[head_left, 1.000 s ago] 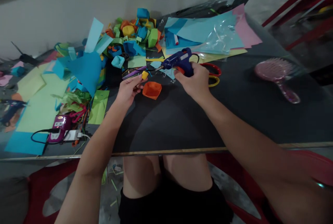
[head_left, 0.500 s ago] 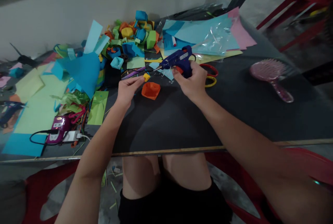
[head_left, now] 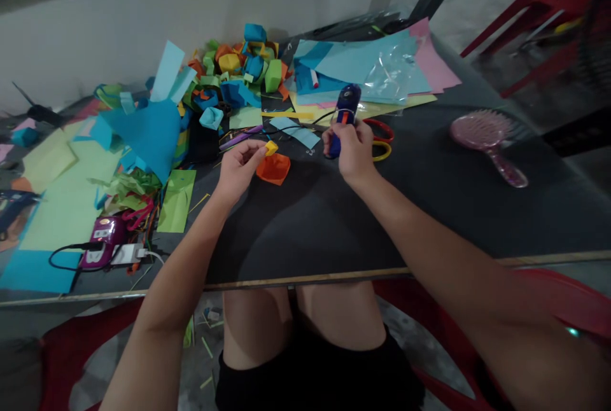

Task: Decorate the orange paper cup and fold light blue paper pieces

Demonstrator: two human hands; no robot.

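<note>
My left hand [head_left: 242,168] pinches a small yellow folded paper piece [head_left: 271,148] between thumb and fingers. Just below it on the dark table [head_left: 305,226] sits an orange folded paper cup [head_left: 273,170]. My right hand [head_left: 352,147] is closed round the handle of a dark blue hot glue gun [head_left: 347,105], whose nozzle is turned away from me and hidden. A pair of scissors with red and yellow handles [head_left: 382,151] lies just right of that hand. Beyond the cup rests a pale blue paper strip [head_left: 296,132].
Several folded paper pieces [head_left: 230,63] are heaped at the back. Coloured sheets [head_left: 363,61] under clear plastic lie back right, and a pink hairbrush [head_left: 482,131] farther right. A purple device [head_left: 102,242] with cables and green paper [head_left: 176,201] are on the left.
The glue gun has swung from pointing left at the yellow piece to pointing away from me. My left hand has turned slightly, still pinching the yellow piece. The view has shifted a little.
</note>
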